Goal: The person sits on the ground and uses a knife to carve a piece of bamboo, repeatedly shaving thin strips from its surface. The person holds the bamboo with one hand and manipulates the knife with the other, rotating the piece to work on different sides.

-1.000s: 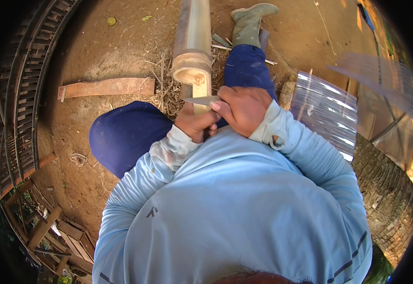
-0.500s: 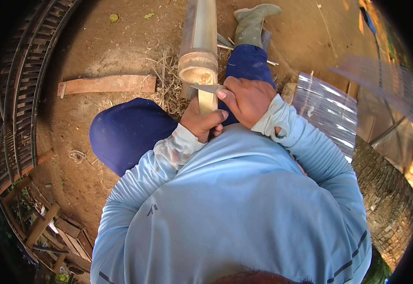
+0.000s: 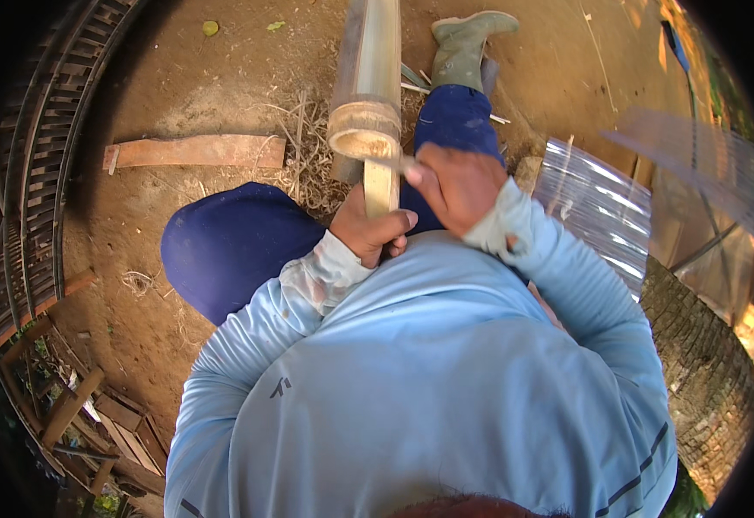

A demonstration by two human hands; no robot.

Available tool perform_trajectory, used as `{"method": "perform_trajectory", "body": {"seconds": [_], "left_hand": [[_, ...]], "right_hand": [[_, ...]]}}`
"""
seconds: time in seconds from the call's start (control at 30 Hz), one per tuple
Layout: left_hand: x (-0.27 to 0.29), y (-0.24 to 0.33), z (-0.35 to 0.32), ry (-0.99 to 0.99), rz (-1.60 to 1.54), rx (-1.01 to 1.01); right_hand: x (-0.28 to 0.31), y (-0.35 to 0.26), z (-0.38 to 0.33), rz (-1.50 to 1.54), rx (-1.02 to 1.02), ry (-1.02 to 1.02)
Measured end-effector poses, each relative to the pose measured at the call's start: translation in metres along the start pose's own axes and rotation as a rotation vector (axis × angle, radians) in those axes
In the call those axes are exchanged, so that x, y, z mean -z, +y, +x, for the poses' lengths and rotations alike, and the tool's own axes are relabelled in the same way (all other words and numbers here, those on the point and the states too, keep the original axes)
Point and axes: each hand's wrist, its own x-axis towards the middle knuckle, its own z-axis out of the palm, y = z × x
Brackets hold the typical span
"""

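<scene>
A pale flat bamboo strip (image 3: 382,187) stands out of my left hand (image 3: 368,226), whose fingers and thumb are wrapped round its near end. My right hand (image 3: 462,186) is closed round a knife, its handle hidden in the fist. The knife's blade (image 3: 388,161), smeared by motion, lies across the strip's far end. Just beyond the blade is the cut, hollow end of a thick bamboo pole (image 3: 365,121), which runs away from me. Whether the strip touches the pole I cannot tell.
Thin shavings (image 3: 308,155) litter the dirt beside the pole. A flat reddish board (image 3: 196,153) lies to the left. Clear corrugated sheeting (image 3: 597,211) and a rough trunk (image 3: 705,363) are on the right. A slatted bamboo structure (image 3: 44,164) stands at the far left.
My right hand and the knife have shifted slightly and are now blurred. My left hand keeps its hold on the strip. The whole view has moved a little.
</scene>
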Motion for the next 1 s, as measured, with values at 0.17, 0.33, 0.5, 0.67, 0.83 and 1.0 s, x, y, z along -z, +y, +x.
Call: {"method": "perform_trajectory", "body": {"seconds": [0.17, 0.33, 0.5, 0.67, 0.83, 1.0], "left_hand": [[-0.004, 0.004, -0.002, 0.042, -0.018, -0.009], [0.005, -0.001, 0.000, 0.003, -0.028, 0.043], [0.008, 0.000, 0.000, -0.033, -0.063, 0.010], [0.007, 0.000, -0.004, -0.008, -0.093, -0.005], [0.011, -0.003, -0.002, -0.009, -0.102, -0.008], [0.013, -0.001, -0.001, -0.067, -0.163, -0.008]], "right_hand": [[0.000, 0.000, -0.005, 0.036, 0.039, 0.015], [-0.001, 0.009, 0.013, -0.035, 0.029, -0.015], [-0.018, 0.031, 0.009, 0.663, -0.044, 0.028], [-0.024, 0.021, 0.015, 0.930, -0.243, 0.223], [-0.021, -0.009, 0.031, 0.558, -0.123, 0.263], [-0.027, 0.002, 0.039, 0.530, -0.044, 0.291]]}}
